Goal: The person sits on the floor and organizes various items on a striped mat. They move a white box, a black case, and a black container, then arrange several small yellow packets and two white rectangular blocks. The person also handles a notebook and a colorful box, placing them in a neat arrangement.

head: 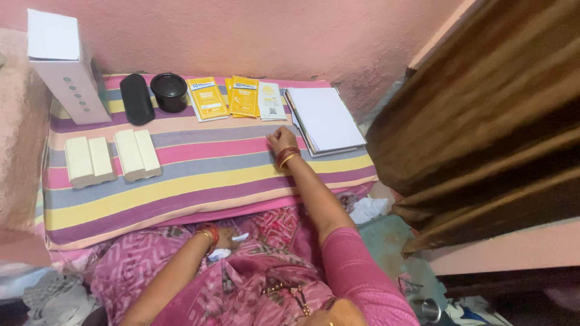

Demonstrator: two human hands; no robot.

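Here, right hand [280, 139] fingers loose, empty grip, beside white sachet [271, 101], long axis pointing toward wall.

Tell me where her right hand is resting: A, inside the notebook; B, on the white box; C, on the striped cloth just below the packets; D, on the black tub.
C: the right hand lies on the striped cloth, just below the white packet and beside the notebook, touching none of the other items.

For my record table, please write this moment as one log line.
right hand: on striped cloth, near white pamphlet | left hand: in lap, by white scrap | yellow packets: untouched
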